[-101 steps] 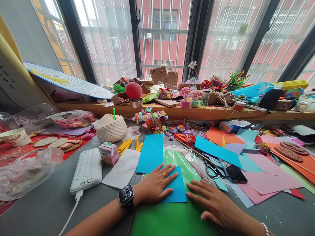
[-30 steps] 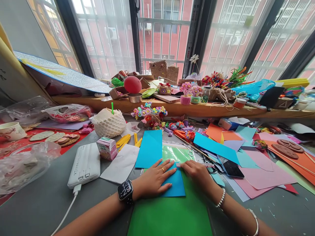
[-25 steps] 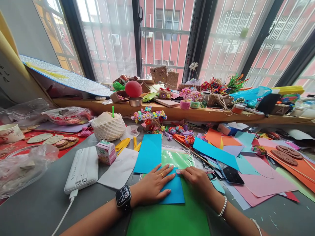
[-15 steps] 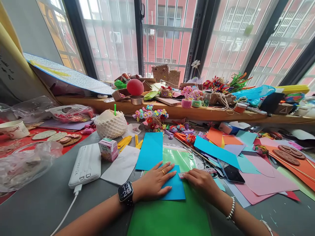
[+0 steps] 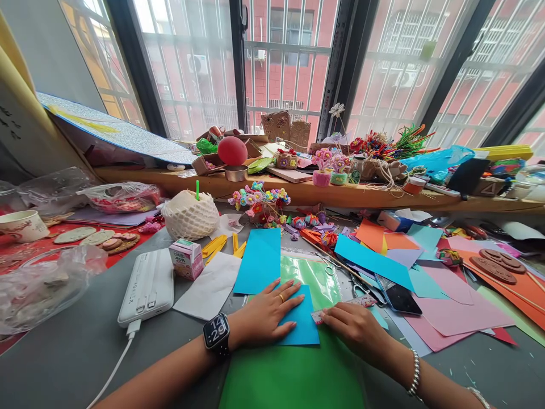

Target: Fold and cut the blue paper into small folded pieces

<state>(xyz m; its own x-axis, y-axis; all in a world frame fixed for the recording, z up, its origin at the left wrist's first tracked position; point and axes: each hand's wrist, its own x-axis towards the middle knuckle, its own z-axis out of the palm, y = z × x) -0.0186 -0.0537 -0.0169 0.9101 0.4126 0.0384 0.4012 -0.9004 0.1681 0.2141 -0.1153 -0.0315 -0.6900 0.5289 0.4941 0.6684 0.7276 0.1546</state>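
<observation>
My left hand (image 5: 272, 314) lies flat with fingers spread on a blue sheet of paper (image 5: 305, 326), pressing it onto the green sheet (image 5: 293, 378). A watch sits on that wrist. At the paper's right edge, my right hand (image 5: 355, 329) is closed on a pink patterned ruler (image 5: 364, 302). One tip of the ruler touches or lies right beside the blue edge; its middle is hidden by my fingers. Just beyond my left hand is another blue sheet (image 5: 259, 258). Scissors (image 5: 361, 288) lie past the ruler, partly covered.
A white power bank (image 5: 147, 287) with a cable, a small drink carton (image 5: 186, 259) and a netted coconut (image 5: 191, 215) stand at left. A phone (image 5: 402, 298) and coloured paper sheets (image 5: 451, 318) lie at right. Craft flowers (image 5: 259, 199) stand behind, below the crowded windowsill.
My right hand, with the ruler, has shifted slightly right and toward me along the paper's edge. My left hand stays in place on the blue sheet.
</observation>
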